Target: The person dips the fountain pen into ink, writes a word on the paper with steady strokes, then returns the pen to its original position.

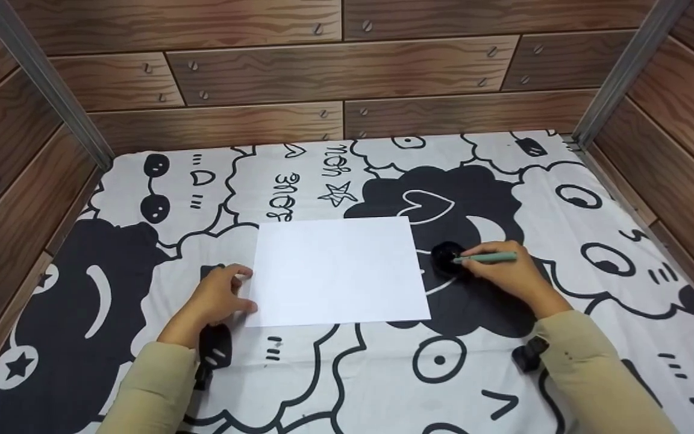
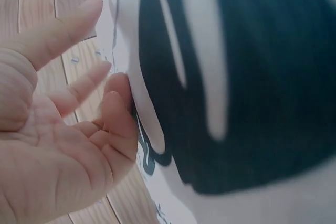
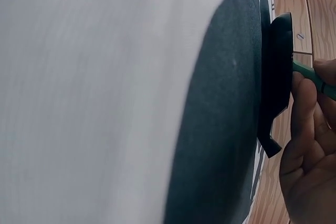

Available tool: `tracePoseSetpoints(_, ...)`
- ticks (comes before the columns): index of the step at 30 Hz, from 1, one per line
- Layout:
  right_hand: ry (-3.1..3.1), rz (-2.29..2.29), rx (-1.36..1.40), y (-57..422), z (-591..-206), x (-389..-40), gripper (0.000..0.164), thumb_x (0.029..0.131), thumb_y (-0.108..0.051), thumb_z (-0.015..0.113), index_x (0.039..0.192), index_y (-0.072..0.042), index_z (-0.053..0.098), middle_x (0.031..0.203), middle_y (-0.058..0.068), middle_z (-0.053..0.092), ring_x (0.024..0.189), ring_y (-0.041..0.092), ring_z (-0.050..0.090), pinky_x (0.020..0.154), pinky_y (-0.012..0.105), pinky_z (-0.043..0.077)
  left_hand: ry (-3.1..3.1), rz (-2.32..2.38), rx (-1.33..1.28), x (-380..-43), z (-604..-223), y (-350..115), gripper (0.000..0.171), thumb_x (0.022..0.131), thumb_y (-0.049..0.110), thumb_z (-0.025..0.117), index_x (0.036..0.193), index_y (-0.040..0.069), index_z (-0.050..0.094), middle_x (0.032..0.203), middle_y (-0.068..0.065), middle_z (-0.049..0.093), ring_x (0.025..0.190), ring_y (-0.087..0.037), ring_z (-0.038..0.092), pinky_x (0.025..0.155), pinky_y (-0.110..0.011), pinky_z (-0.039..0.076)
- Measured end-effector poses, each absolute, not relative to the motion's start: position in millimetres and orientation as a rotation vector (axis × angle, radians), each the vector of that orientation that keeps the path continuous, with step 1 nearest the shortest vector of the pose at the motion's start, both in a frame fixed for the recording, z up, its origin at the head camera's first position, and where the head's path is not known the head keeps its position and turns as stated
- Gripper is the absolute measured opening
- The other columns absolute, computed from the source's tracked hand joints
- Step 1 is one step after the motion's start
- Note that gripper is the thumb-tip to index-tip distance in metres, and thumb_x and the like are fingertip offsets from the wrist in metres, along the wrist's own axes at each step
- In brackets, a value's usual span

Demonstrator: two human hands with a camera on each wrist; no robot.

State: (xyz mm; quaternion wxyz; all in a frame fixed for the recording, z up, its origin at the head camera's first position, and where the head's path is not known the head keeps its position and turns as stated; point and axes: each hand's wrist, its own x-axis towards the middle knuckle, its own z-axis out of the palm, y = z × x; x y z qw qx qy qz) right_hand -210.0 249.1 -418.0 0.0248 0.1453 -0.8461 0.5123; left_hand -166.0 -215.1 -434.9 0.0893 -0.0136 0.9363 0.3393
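Observation:
A blank white sheet of paper (image 1: 338,271) lies on the patterned cloth in front of the person. At its left edge rests the left hand (image 1: 220,295), thumb on the lower part of that edge and fingers loosely bent farther up. In the left wrist view the left hand (image 2: 68,114) has some fingers extended and others bent against the cloth. The right hand (image 1: 506,271) pinches a slim green pen (image 1: 494,257) to the right of the paper. The pen's front end is at a small round black object (image 1: 445,259), which shows a short protruding piece in the right wrist view.
The cloth (image 1: 383,386) carries black-and-white cartoon faces and covers the whole work surface. Wood-patterned walls (image 1: 341,72) stand at the back and both sides, with grey metal posts (image 1: 630,72) at the corners. Black wrist gear (image 1: 528,355) sits below the right wrist.

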Motion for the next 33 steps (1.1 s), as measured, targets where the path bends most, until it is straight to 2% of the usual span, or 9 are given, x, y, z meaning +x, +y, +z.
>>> tracePoseSetpoints(4,-2.606,1.606,0.456,249.4,-417.1,-209.5,0.014,0.072,-0.005,0.068,0.084,0.002,0.067,0.075,0.013,0.064,0.056,0.020,0.059,0.051,0.026,0.048,2.828,0.950,0.037,-169.3,-436.1,-217.2,0.063,0.059,0.016,0.079,0.116,0.008,0.054,0.102,-0.016,0.045,0.091,-0.027,0.044,0.080,-0.040,0.037)
tracePoseSetpoints(9,-2.632,1.636,0.461,250.4,-415.7,-208.2,0.017,0.074,-0.007,0.067,0.087,0.003,0.066,0.076,0.015,0.064,0.060,0.030,0.059,0.054,0.027,0.049,2.868,0.865,0.133,-169.9,-435.1,-218.5,0.066,0.061,0.022,0.078,0.120,0.009,0.052,0.123,-0.025,0.034,0.112,-0.039,0.030,0.091,-0.049,0.027)
tracePoseSetpoints(15,-2.647,1.602,0.460,250.5,-415.7,-208.4,0.016,0.074,-0.009,0.067,0.087,0.001,0.067,0.075,0.012,0.064,0.060,0.028,0.059,0.054,0.026,0.048,2.819,0.716,0.145,-172.6,-435.4,-219.2,0.075,0.063,0.032,0.074,0.128,0.013,0.043,0.136,-0.024,0.018,0.122,-0.042,0.013,0.088,-0.063,0.014)
tracePoseSetpoints(19,-2.637,1.599,0.466,250.3,-416.2,-208.8,0.015,0.074,-0.008,0.067,0.086,0.001,0.067,0.075,0.012,0.064,0.059,0.027,0.059,0.054,0.026,0.048,2.781,0.641,0.144,-173.8,-437.2,-219.1,0.082,0.063,0.040,0.072,0.132,0.016,0.036,0.139,-0.023,0.010,0.124,-0.042,0.003,0.087,-0.065,0.008)
tracePoseSetpoints(26,-2.631,1.608,0.463,250.2,-415.8,-207.9,0.016,0.074,-0.007,0.067,0.086,0.002,0.067,0.076,0.013,0.064,0.060,0.029,0.059,0.054,0.027,0.048,2.766,0.563,0.156,-173.5,-437.6,-217.8,0.094,0.057,0.048,0.073,0.135,0.020,0.030,0.140,-0.023,0.005,0.124,-0.042,-0.001,0.085,-0.068,0.005)
tracePoseSetpoints(33,-2.621,1.624,0.456,253.2,-420.8,-210.6,0.017,0.073,-0.009,0.068,0.086,0.001,0.067,0.076,0.012,0.064,0.059,0.025,0.060,0.053,0.027,0.048,2.757,0.564,0.163,-172.7,-436.9,-217.4,0.096,0.057,0.048,0.073,0.136,0.019,0.028,0.139,-0.024,0.002,0.123,-0.043,-0.003,0.079,-0.072,0.006)
